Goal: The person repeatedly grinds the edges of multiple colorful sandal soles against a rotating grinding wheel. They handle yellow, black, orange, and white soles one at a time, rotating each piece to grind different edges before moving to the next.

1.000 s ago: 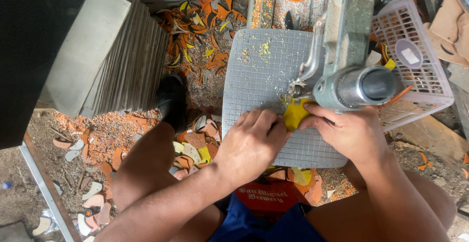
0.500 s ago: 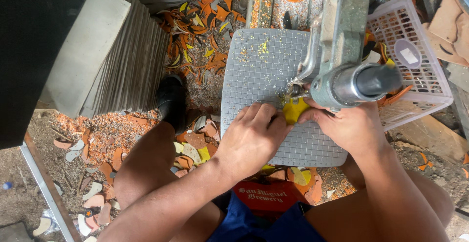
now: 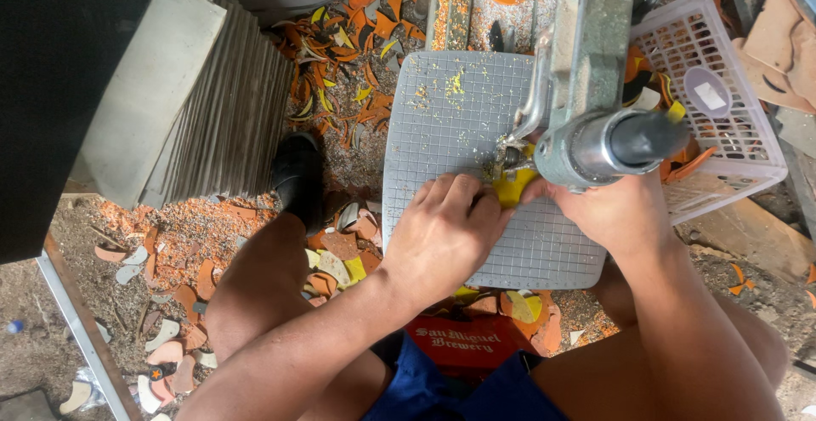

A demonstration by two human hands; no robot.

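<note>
Left hand [image 3: 442,238]: lies palm-down on the gridded tabletop [image 3: 450,132], fingers [image 3: 486,210] curled close and pressing the near edge of the yellow piece [image 3: 515,187].
Right hand [image 3: 608,213]: fingers bent round the other side of the same yellow piece, partly hidden beneath the machine's motor housing [image 3: 608,145], so how tightly they close is hard to tell.
Yellow piece: small, flat, held between both hands on the tabletop, right at the cutting head [image 3: 508,156] of the machine.
Tabletop: pale grey plate with a fine square grid, dusted with yellow and green crumbs near the cutter.
Basket [image 3: 748,145]: white perforated plastic, just right of the machine; it holds orange, yellow and whitish cut pieces [image 3: 671,107] and one pale round disc.
Floor [image 3: 212,234]: littered with orange, yellow and white curved offcuts and grit around the person's black shoe [image 3: 297,179].
Tile stack [image 3: 195,107]: grey slabs standing on edge, leaning, to the left.
Red crate [image 3: 472,340]: under the tabletop, between the knees.
</note>
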